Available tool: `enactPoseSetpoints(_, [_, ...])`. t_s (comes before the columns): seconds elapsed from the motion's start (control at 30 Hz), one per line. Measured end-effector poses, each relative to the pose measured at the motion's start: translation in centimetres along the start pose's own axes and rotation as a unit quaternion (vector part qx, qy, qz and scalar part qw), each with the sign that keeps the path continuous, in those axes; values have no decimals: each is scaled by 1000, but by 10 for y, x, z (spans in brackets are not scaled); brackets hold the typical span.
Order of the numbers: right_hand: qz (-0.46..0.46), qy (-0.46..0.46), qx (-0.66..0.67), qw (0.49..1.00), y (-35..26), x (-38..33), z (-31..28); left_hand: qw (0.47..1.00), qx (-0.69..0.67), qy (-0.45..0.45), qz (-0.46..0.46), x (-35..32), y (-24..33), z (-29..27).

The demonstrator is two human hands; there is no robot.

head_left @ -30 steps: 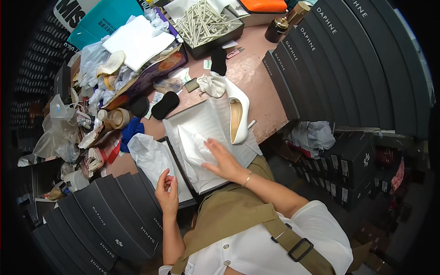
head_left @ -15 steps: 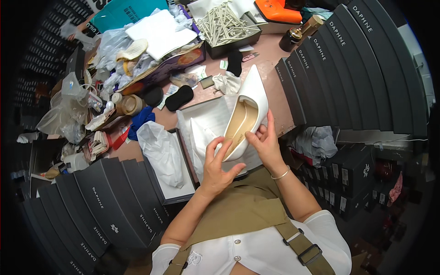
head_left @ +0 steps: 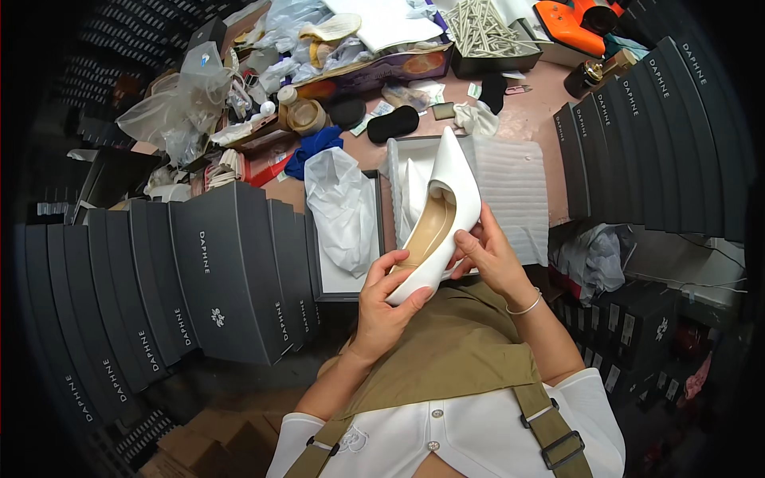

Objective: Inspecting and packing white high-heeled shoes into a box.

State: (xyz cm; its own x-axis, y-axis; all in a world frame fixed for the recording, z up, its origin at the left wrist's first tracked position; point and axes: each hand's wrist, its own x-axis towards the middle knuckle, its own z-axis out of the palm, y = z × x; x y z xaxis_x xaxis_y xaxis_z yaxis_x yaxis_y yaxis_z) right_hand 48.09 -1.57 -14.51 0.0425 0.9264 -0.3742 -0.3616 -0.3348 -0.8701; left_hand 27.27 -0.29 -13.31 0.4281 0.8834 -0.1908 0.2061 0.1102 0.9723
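A white pointed-toe shoe (head_left: 470, 195) with a beige insole is tilted in front of me, its toe pointing away. My left hand (head_left: 381, 309) grips the heel end, with fingers at the opening and thumb along the outer side. At the shoe's right side, my right hand (head_left: 496, 261) is closed on it, the thumb lying against the upper. Beneath is an open shoe box (head_left: 392, 159) lined with white wrapping, and a white pointed shape (head_left: 412, 187) lies in it, partly hidden. A ribbed white foam sheet (head_left: 516, 199) spreads over the box's right side.
Crumpled white paper (head_left: 339, 207) lies in a dark-edged box part (head_left: 373, 219). Rows of dark shoe boxes stand at left (head_left: 223, 271) and right (head_left: 629, 143). Farther back are black oval pads (head_left: 392, 125), a blue cloth (head_left: 315, 150) and a box of pale sticks (head_left: 486, 32).
The view has shifted, so the table sits farther right. My left hand has closed round the shoe's heel, where its fingers were spread before. The foam sheet now shows at the right.
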Motion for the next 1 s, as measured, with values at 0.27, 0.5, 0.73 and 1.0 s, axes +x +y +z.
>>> enactPoseSetpoints(0.27, [39,-32,14,999,4,-6,6,1000,8,-2,-4,-17,3,-2])
enactPoseSetpoints(0.5, [30,-26,15,999,7,-7,1,993,102,-25,53,-15,1,1])
enactPoseSetpoints(0.73, [4,-27,31,999,9,-8,-1,956,215,-5,199,-14,-5,3])
enactPoseSetpoints(1.0, [-6,-28,49,998,12,-8,2,952,196,37,231,-19,-10,2])
